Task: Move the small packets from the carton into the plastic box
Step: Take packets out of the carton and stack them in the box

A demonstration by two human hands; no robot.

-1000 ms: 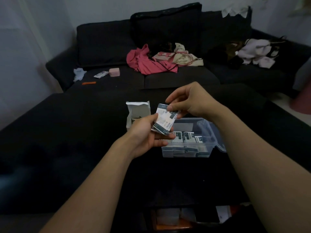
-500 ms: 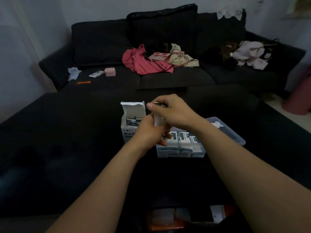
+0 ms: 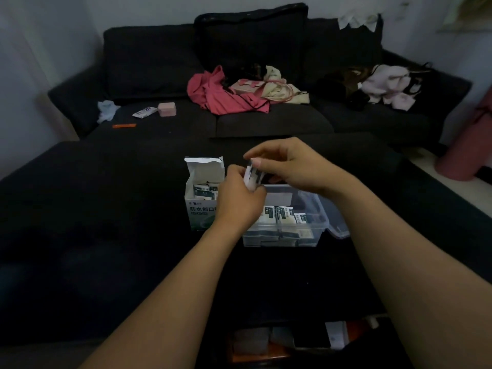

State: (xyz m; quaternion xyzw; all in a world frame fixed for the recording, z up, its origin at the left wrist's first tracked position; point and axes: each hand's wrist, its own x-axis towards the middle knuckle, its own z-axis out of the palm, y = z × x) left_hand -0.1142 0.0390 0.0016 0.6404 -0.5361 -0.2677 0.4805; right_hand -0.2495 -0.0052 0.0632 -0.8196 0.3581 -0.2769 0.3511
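A small stack of white-and-dark flat packets (image 3: pixel 252 177) is held on edge in the air, above the gap between the carton and the plastic box. The left hand (image 3: pixel 239 201) grips its lower end with curled fingers, and the right hand (image 3: pixel 287 166) pinches its upper end, the thumb (image 3: pixel 256 163) pressed on the top edge. The stack is blurred, so no print on it can be read.

Just left of the hands stands the white cardboard carton (image 3: pixel 198 209) with a green mark on its front, its top flap raised; more packets lie inside it. The Chinese characters 防水创口 show on its front before the left hand covers the rest.

Touching or just beside the carton on its right is the clear rectangular plastic box (image 3: pixel 282 239), with rows of packets standing in its near half. Its clear lid (image 3: pixel 336 222) hangs tilted off the right side. Both containers rest on a black surface (image 3: pixel 106 222).
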